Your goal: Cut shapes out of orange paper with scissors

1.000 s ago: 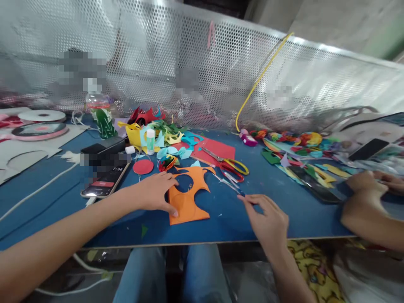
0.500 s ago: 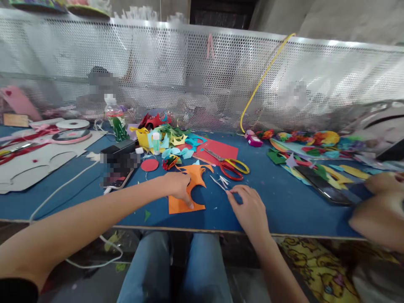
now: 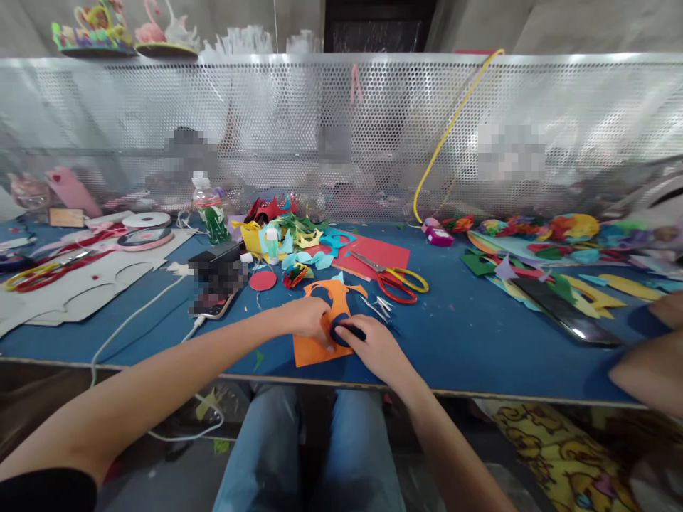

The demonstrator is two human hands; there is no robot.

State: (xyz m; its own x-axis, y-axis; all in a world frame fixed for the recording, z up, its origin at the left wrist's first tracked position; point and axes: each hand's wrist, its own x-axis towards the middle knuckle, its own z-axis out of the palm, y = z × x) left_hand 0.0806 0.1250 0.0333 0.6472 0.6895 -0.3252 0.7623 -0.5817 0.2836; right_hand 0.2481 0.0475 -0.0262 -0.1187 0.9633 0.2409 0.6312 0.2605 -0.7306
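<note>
An orange craft sheet [image 3: 314,353] with rounded cut-outs lies near the table's front edge. My left hand [image 3: 311,318] is closed on its left part, thumb reaching down toward the middle. From the right, my right hand [image 3: 373,347] pinches the sheet beside the lower cut-out; the fingertips are partly hidden and in shadow. Just behind that hand, silver tweezers [image 3: 375,307] and small white pieces [image 3: 385,306] lie on the table. Scissors [image 3: 395,277] with red and yellow handles rest farther back, partly on a red sheet [image 3: 381,254]. A red disc [image 3: 262,280] lies to the left.
Left stand a phone [image 3: 216,302] on a white cable, a bottle [image 3: 212,213] and a glue stick [image 3: 272,245] among coloured scraps. Another phone [image 3: 565,313] and someone's arm [image 3: 651,366] are on the right. A perforated metal panel [image 3: 299,142] closes off the back.
My right hand has moved left from beside the tweezers onto the orange sheet. My left hand's fingers have drawn in on the sheet. The view has shifted slightly.
</note>
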